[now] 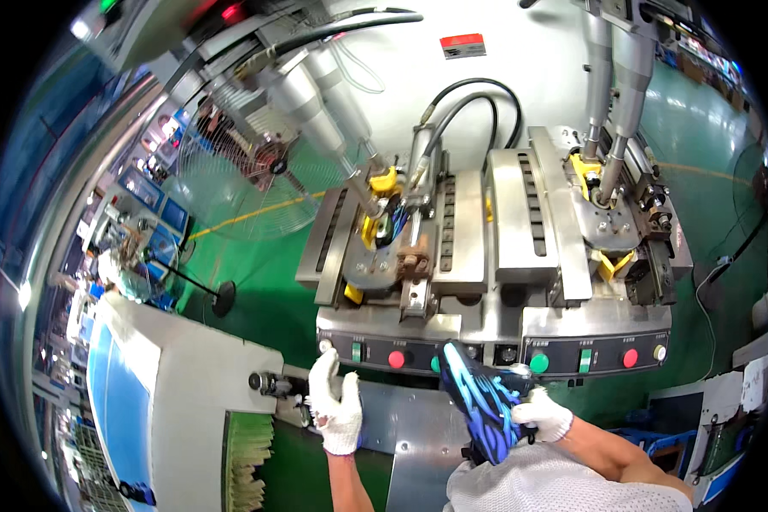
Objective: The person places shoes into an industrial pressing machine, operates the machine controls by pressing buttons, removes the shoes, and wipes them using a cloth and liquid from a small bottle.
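Shoe [478,394]: black with bright blue and violet patterning; held aslant in the right hand [543,416], upper end overlapping the near edge of the control panel [563,357] in view, lower end near a pale dotted garment [563,482].
Right hand: gloved in white, narrow, closed on the right-hand edge of the shoe.
Left hand [337,403]: gloved in white, wide, with thumb well apart from forefinger; raised at the panel's left corner, right by a pale button [325,345]; impossible to tell whether touching.
Room between hands: broad, over a grey metal surface [384,414]; bounded ahead by the panel, to the right by shoe and garment.
Room left of left hand: tight, with a dark metal fitting [273,385] just beside; farther out, a white surface [200,367] with green bristles [247,465] along the inner edge.
Panel edge: running across below both machines, set with a red button [396,359] and a green button [539,363].
Left machine [461,235]: steel-blocked, with hoses arching above.
Right machine [520,218]: similar, separated by a narrow gap.
Beyond left machine: green floor [273,286] and a wire fan [271,158], with room between fan and steel edge.
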### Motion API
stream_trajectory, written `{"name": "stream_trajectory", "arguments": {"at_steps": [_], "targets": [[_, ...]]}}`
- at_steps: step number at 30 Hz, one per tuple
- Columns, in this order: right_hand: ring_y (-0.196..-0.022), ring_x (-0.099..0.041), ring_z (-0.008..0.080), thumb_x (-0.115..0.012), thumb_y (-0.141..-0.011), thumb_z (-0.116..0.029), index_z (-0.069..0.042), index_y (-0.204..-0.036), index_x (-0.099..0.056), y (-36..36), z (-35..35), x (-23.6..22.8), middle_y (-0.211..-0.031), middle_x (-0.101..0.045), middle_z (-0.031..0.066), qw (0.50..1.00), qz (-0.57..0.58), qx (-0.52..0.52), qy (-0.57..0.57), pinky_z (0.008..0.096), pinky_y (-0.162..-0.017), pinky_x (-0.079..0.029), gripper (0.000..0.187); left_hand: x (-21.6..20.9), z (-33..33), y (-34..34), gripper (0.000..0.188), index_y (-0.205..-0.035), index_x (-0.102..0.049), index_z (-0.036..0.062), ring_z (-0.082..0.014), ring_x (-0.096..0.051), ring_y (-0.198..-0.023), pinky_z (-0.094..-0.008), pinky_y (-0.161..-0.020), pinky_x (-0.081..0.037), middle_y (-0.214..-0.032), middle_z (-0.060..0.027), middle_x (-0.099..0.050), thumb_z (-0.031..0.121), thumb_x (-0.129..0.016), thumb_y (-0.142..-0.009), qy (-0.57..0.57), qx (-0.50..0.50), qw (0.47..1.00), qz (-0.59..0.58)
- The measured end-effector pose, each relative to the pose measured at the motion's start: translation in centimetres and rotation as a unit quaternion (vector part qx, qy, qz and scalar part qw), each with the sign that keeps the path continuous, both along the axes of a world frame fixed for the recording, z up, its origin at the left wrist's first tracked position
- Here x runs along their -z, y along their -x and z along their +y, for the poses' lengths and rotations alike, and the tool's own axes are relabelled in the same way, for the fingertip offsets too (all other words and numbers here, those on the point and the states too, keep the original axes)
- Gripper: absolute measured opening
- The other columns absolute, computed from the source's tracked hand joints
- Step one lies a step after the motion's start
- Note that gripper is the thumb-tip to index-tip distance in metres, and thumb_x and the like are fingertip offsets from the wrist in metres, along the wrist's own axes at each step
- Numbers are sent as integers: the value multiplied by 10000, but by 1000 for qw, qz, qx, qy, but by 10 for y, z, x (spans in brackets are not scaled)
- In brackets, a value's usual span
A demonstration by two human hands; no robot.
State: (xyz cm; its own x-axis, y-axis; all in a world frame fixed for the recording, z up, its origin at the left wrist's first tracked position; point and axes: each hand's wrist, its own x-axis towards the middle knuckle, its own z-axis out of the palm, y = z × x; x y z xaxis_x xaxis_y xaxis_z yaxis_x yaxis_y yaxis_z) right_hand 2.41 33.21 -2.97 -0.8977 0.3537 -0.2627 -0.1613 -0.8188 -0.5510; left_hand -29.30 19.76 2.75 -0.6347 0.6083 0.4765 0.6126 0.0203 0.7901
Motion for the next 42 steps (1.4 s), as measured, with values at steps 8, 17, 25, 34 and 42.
{"name": "stream_trajectory", "arguments": {"at_steps": [8,17,25,34,42], "targets": [[-1141,-683,334,-777,-860,-171,56,-1430,-485,-5,47,-46,-1294,-648,252,990,69,116,35,464,-990,-571,679,40,153,93,443,-1373,-547,34,-304,-600,-1230,-383,-1053,-473,-1360,-169,-592,101,-650,-948,147,50,964,216],[-1174,-662,359,-830,-815,-166,59,-1465,-415,-1,55,-31,-1291,-641,252,975,9,217,50,482,-997,-567,803,130,332,187,630,-1435,-448,-6,-427,-521,-1266,-448,-1079,-421,-1356,-279,-529,174,-697,-885,215,40,956,194],[-1189,-572,172,-665,-847,-31,3,-1445,-459,-33,40,3,-1359,-586,74,952,-179,187,-161,359,-1045,-451,633,110,407,195,686,-1355,-474,61,-427,-636,-1141,-508,-987,-483,-1264,-233,-636,316,-792,-803,393,-53,915,72],[-967,-693,157,-627,-903,-65,33,-1305,-595,52,69,-51,-1154,-706,111,974,-134,183,2,328,-855,-583,415,-14,235,146,581,-1288,-525,0,-268,-616,-1053,-379,-976,-473,-1155,-173,-633,174,-801,-808,158,-34,987,15],[-936,-693,198,-724,-928,-170,-58,-1209,-640,251,126,-60,-1061,-697,61,980,-154,118,-45,379,-798,-595,314,68,-44,58,573,-1198,-568,-8,-254,-622,-889,-371,-850,-512,-980,-110,-637,126,-844,-713,173,-154,968,-100]]}}
